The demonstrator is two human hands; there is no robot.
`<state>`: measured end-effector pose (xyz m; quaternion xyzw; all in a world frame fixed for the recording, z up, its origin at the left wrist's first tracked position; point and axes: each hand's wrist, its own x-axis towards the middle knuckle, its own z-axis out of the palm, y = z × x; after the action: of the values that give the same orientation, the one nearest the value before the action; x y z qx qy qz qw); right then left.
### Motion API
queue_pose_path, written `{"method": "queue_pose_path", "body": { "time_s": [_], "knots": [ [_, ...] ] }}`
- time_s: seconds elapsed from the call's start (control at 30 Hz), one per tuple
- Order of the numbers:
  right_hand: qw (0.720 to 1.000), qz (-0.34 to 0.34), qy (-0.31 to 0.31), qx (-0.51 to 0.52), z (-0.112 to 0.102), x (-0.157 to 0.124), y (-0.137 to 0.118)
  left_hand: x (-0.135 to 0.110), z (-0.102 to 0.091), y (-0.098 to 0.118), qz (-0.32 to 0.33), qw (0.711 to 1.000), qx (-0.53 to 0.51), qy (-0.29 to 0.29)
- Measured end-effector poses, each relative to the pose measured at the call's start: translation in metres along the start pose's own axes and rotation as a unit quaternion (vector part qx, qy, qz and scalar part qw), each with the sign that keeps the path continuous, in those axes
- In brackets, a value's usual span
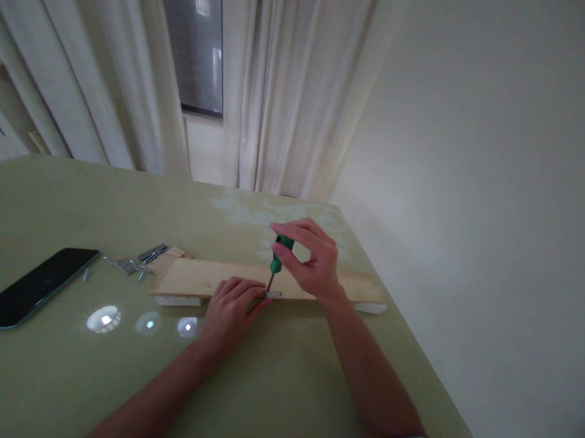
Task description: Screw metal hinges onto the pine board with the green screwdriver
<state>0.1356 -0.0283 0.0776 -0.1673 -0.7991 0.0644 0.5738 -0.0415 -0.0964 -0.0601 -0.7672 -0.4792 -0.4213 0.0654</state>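
Note:
My right hand (315, 256) grips the green handle of a screwdriver (276, 264) between thumb and fingers. The tool's shaft points down, slightly tilted, to a small metal hinge (275, 295) at the near edge of a wooden board (191, 276). On the board beside the hinge rests my left hand (234, 304), its thumb and fingertips pressed together at the hinge's left end. Whatever lies between those fingertips is too small to make out. The board sits on white blocks (178, 301) that show under both of its ends.
Left of the board lie a metal hinge plate (126, 266), several loose screws (142, 273), more metal hardware (153, 253) and thin wood pieces (167, 259). A dark tablet (36, 287) lies farther left on the green table (283, 388). A wall (493, 223) runs along the table's right edge.

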Motion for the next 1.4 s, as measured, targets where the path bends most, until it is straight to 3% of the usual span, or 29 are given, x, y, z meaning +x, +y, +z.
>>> {"method": "queue_pose_path", "body": {
  "time_s": [0.1, 0.17, 0.33, 0.4, 0.53, 0.7, 0.8, 0.87, 1.0, 1.07, 1.3, 1.4],
  "knots": [
    [0.993, -0.007, 0.053, -0.109, -0.002, -0.002, 0.002, 0.000, 0.000, 0.000, 0.001, 1.000, -0.004, 0.005],
    [0.991, -0.016, 0.005, -0.133, -0.006, 0.000, 0.001, 0.000, 0.001, 0.000, 0.002, 1.000, -0.003, 0.009],
    [0.992, 0.002, -0.120, -0.030, -0.012, 0.007, -0.005, 0.000, 0.000, 0.000, -0.002, 1.000, 0.000, 0.004],
    [0.994, 0.032, -0.104, -0.017, -0.008, 0.007, -0.006, 0.000, 0.000, 0.000, -0.002, 1.000, 0.002, 0.003],
    [0.995, 0.059, -0.003, -0.075, -0.002, 0.005, -0.009, 0.000, 0.000, 0.000, 0.005, 1.000, 0.003, 0.002],
    [0.988, 0.031, -0.147, -0.032, -0.010, 0.012, -0.021, 0.000, 0.001, 0.000, -0.002, 1.000, 0.005, -0.002],
    [0.983, 0.051, -0.173, -0.028, -0.014, 0.016, -0.026, -0.001, 0.001, -0.001, -0.003, 1.000, 0.004, -0.003],
    [0.983, 0.060, -0.165, -0.050, -0.013, 0.015, -0.028, -0.001, 0.001, -0.001, -0.001, 1.000, 0.001, -0.001],
    [0.972, 0.043, -0.084, -0.216, -0.007, 0.012, -0.031, -0.001, 0.000, -0.001, -0.006, 1.000, -0.002, 0.003],
    [0.966, 0.032, -0.071, -0.246, -0.006, 0.012, -0.035, -0.001, 0.000, 0.000, -0.004, 1.000, -0.004, 0.007],
    [0.975, 0.064, -0.214, -0.014, -0.025, 0.020, -0.040, 0.000, 0.000, -0.001, -0.001, 1.000, -0.001, 0.000],
    [0.980, 0.055, -0.185, -0.043, -0.020, 0.017, -0.030, -0.001, 0.001, -0.002, -0.003, 1.000, 0.003, -0.001]
  ]
}}
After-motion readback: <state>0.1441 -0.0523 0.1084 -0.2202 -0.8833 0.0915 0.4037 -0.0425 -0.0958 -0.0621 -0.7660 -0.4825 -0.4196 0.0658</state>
